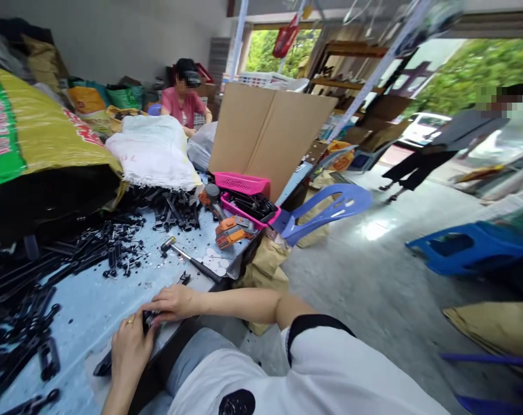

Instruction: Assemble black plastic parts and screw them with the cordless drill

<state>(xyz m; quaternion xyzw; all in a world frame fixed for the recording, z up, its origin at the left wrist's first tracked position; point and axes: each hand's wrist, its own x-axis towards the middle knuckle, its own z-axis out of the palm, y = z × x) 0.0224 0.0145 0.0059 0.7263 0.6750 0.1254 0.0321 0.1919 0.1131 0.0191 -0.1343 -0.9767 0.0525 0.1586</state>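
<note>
At the near edge of the blue table, my left hand (131,346) is closed round a long black part (103,365), whose flat end sticks out to the left. My right hand (175,302) meets it from the other side, fingers pinched on the same part's upper end; the fingertips and the part between them are largely hidden. Just beyond my right hand lies a small black piece (184,278). Farther back, a hammer (191,260) with a dark grip lies slantwise on the table, beside several white discs (217,262).
Loose black parts (23,323) cover the table's left side, below a large yellow-green sack (49,127) and a white sack (151,151). An orange cordless drill (233,230) stands by a pink basket (244,199) and cardboard (270,132). One person (186,106) sits opposite; another (449,144) is at right.
</note>
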